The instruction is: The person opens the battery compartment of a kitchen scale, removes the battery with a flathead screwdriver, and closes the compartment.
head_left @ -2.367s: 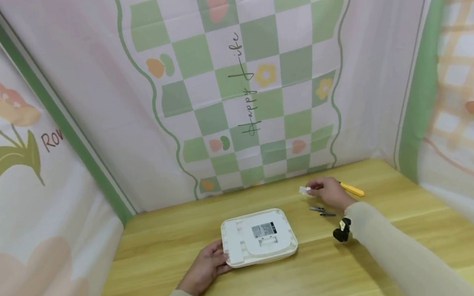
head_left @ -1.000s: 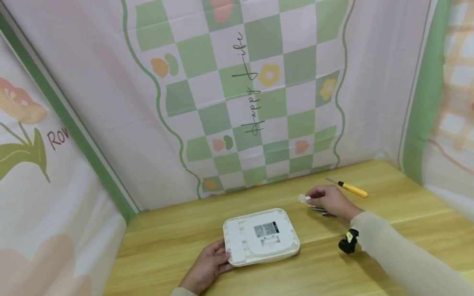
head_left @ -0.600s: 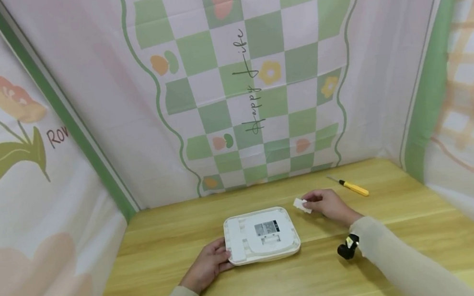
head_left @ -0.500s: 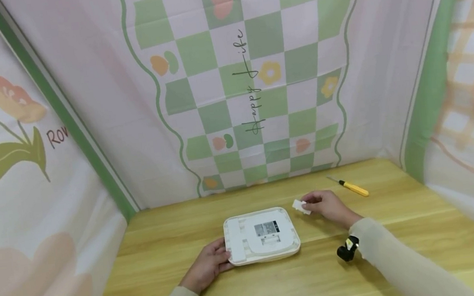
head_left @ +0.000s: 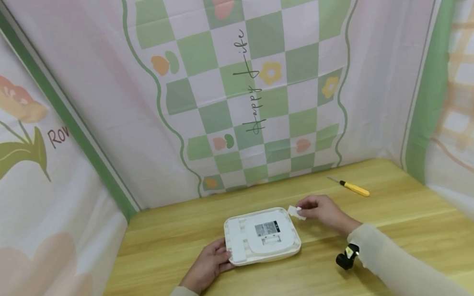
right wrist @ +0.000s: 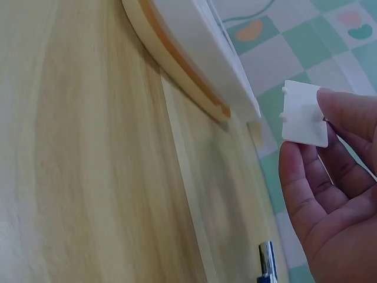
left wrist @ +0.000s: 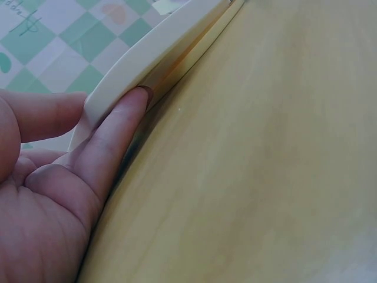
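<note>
A white, rounded-square device (head_left: 237, 242), possibly a scale, lies on the table with a printed label and an uncovered battery compartment (head_left: 271, 240) facing up. My left hand (head_left: 206, 266) grips its left edge, thumb on the rim and a finger under it, as the left wrist view shows. Just off the device's far right corner, my right hand (head_left: 325, 213) pinches a small white battery cover (right wrist: 301, 115) with little tabs on one side. The cover's gap to the device is hard to judge in the head view.
A screwdriver (head_left: 356, 188) with a yellow handle lies at the back right of the wooden table (head_left: 163, 233). Near the right hand, a shiny metal cylinder (right wrist: 268, 259) shows in the right wrist view. Patterned cloth (head_left: 236, 95) walls the back and sides.
My right hand has moved left and nearer with the battery cover, from beside the screwdriver to the device's corner. The left hand keeps its grip on the device.
</note>
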`<state>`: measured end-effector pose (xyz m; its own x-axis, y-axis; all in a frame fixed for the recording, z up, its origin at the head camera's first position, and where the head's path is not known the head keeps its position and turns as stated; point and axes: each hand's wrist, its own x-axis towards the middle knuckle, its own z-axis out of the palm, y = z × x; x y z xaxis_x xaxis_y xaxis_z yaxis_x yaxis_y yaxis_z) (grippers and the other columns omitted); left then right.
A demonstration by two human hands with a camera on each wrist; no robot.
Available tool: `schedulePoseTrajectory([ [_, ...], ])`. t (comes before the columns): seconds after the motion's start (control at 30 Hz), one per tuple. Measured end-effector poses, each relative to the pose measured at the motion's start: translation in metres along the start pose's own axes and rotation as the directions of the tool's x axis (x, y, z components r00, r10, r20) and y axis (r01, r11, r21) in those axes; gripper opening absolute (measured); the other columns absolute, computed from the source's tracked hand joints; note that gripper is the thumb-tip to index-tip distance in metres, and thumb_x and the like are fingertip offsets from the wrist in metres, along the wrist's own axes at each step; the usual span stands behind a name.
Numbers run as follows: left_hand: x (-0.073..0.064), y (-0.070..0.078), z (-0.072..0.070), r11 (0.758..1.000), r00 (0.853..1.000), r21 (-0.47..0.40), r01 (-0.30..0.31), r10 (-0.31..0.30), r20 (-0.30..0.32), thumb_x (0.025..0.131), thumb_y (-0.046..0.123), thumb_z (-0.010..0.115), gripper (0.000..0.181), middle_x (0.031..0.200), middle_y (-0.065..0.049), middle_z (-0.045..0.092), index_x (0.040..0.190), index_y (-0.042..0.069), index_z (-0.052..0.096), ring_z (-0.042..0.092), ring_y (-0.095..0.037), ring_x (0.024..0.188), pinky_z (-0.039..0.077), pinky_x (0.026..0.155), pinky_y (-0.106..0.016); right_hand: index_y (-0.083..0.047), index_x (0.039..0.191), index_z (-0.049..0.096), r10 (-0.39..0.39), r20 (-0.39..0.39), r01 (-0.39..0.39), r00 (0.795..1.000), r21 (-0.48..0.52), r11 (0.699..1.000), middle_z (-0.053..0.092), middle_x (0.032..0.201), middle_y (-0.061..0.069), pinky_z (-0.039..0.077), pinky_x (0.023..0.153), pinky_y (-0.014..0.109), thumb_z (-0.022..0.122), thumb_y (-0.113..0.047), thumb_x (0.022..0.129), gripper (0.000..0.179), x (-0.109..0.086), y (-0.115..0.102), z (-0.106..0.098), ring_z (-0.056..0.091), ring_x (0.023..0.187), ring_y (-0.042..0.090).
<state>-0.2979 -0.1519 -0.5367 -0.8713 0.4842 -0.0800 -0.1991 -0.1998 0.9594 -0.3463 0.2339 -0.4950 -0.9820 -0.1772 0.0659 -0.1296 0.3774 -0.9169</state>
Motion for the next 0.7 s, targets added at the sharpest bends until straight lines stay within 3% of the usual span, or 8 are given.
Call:
schedulePoseTrajectory([
  [0.5, 0.002, 0.003, 0.004, 1.000, 1.000, -0.002, 0.003, -0.003, -0.005, 0.098, -0.003, 0.049, 0.059, 0.128, -0.027, 0.055, 0.148, -0.013, 0.019, 0.059, -0.034, 0.112, 0.052, 0.092, -0.043, -0.002, 0.107, 0.070, -0.063, 0.015, 0.064, 0.998, -0.029, 0.998, 0.068, 0.097, 0.005, 0.056, 0.074, 0.031, 0.074, -0.013, 0.086, 0.025, -0.006, -0.014, 0.015, 0.061, 0.090, 0.022],
  [0.7, -0.002, 0.002, 0.002, 1.000, 1.000, 0.009, 0.000, 0.000, -0.005, 0.098, -0.003, 0.048, 0.058, 0.129, -0.028, 0.054, 0.147, -0.015, 0.018, 0.059, -0.035, 0.112, 0.052, 0.092, -0.044, -0.011, 0.102, 0.073, -0.108, 0.049, 0.113, 0.993, -0.123, 0.986, 0.068, 0.097, 0.000, 0.054, 0.076, 0.030, 0.075, -0.013, 0.086, 0.016, -0.011, -0.019, 0.028, 0.061, 0.090, 0.018],
])
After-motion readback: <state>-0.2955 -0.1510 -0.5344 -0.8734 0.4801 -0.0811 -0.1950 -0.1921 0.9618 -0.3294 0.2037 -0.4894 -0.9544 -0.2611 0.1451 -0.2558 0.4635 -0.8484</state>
